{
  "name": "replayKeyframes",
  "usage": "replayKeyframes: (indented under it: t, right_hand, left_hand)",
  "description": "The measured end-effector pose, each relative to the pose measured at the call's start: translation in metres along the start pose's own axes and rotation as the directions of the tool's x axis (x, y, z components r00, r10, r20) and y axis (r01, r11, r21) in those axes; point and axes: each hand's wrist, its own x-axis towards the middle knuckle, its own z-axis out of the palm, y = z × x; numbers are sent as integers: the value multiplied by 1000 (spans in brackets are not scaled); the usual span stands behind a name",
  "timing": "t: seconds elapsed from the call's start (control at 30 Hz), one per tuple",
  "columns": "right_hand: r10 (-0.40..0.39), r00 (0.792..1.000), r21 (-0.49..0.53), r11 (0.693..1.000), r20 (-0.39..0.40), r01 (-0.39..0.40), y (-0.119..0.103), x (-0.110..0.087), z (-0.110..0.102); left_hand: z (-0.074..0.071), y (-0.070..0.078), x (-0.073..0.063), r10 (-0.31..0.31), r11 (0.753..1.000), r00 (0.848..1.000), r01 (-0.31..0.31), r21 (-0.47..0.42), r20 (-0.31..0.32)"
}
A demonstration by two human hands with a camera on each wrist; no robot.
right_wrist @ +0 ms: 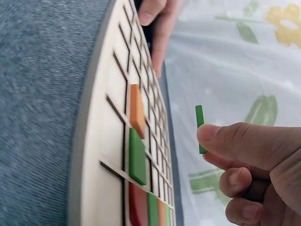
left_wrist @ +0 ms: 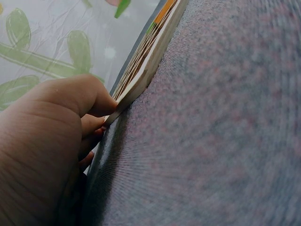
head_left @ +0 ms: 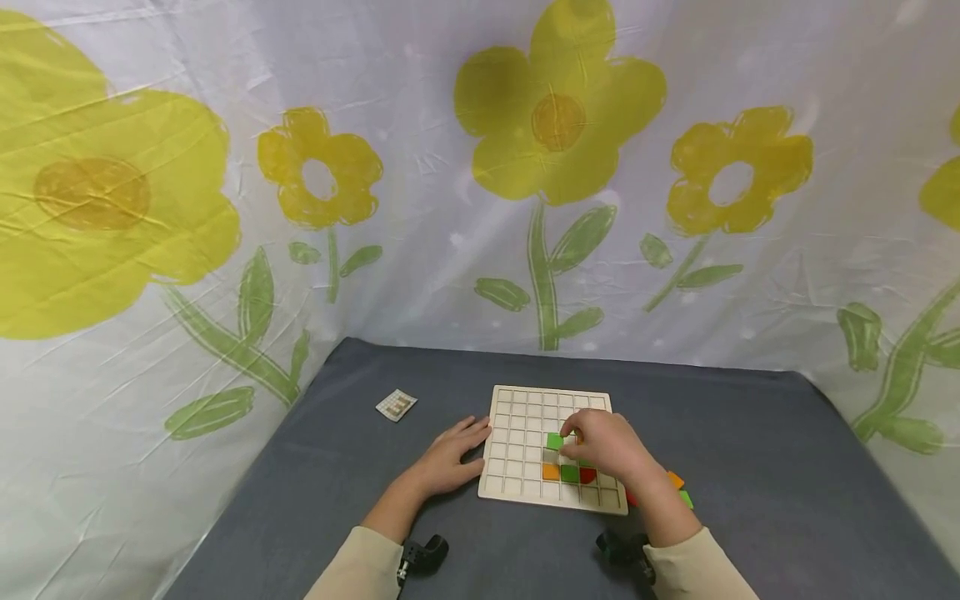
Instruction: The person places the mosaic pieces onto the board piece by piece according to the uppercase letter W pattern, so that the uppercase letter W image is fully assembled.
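A pale wooden grid board (head_left: pixel 517 433) lies on the dark cloth. Thumb and index finger of my right hand (head_left: pixel 609 442) pinch a thin green tile (right_wrist: pixel 200 115) above the board, its edge toward the right wrist camera. On the grid's near right part sit an orange tile (head_left: pixel 551 472), a green tile (head_left: pixel 570 474) and a red tile (head_left: pixel 587 476) in a row, with more tiles behind, partly hidden by the right hand. My left hand (head_left: pixel 450 458) rests at the board's left edge, fingers extended, thumb touching the rim in the left wrist view.
A small printed card (head_left: pixel 396 405) lies at the back left of the cloth. Loose tiles lie right of the board, partly under the right forearm, among them an orange tile (head_left: pixel 676 480) and a green one. A flowered curtain (head_left: pixel 420 250) hangs behind the table.
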Motion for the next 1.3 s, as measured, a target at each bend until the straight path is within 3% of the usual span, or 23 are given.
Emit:
replayKeyframes:
  t: [0.4,1.03,1.3]
  right_hand:
    - [8,998,-9,1000,69,-8,4,4,16]
    - [-14,1000,-106,994,-13,13,12,11,33]
    - [5,1000,-87,996,16,-4,11,9,32]
  left_hand:
    - [-4,4,0,-10,1000,1000,10,-13,-5]
    - [-1,2,2,-15,1000,1000,15,-2,-9]
    - [0,1,2,-16,1000,1000,16,-3,-7]
